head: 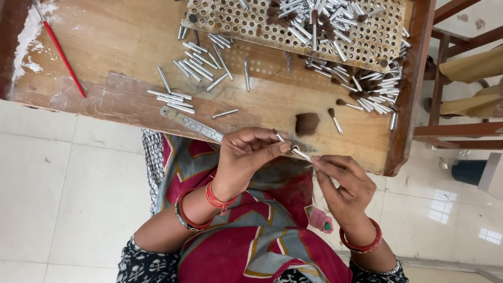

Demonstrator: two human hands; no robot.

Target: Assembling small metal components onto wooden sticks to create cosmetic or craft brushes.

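Centrally, a small silver metal tube (300,152) is pinched between both hands, just over the near edge of a wooden table (120,47) and above the person's lap. The left hand (246,154) closes thumb and forefinger on the tube's upper end, with a second thin tube (278,136) tucked in its fingers. The right hand (343,183) clamps its fingertips on the lower end. Just beyond lies a tuft of brown bristles (306,123), beside a small finished brush (334,119). A steel ruler (191,123) rests to the left near loose tubes (196,65). Farther back sits a perforated board (367,36) heaped with tubes. A red stick (60,52) lies at the far left.
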